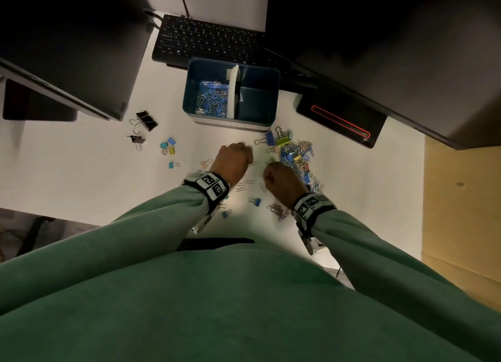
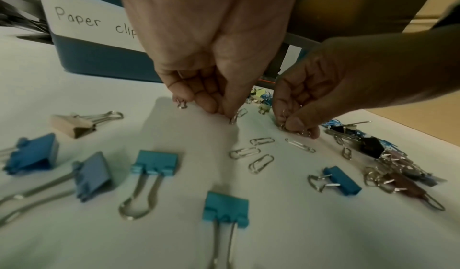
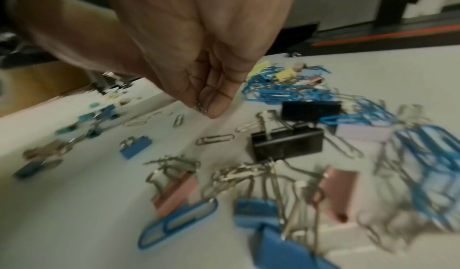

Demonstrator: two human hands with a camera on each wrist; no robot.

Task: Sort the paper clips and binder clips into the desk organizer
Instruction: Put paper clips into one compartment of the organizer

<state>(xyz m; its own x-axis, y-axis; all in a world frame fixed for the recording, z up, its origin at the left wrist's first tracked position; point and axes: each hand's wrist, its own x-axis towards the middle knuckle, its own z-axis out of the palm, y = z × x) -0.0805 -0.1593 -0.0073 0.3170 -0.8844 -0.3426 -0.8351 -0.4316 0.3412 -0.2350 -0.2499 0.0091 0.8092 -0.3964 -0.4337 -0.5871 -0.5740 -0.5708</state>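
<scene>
The blue desk organizer stands behind my hands; its left compartment holds blue and silver paper clips, and its front label reads "Paper clip". My left hand is curled, pinching a silver paper clip against the desk, with more clips tucked under its fingers. My right hand pinches a small bunch of silver paper clips just above the desk. A mixed pile of paper clips and binder clips lies right of both hands. Loose silver paper clips lie between them.
Teal and blue binder clips lie scattered near my left wrist, and black binder clips sit far left. A keyboard lies behind the organizer. A black monitor base with a red stripe stands at right. The white desk's right edge is close.
</scene>
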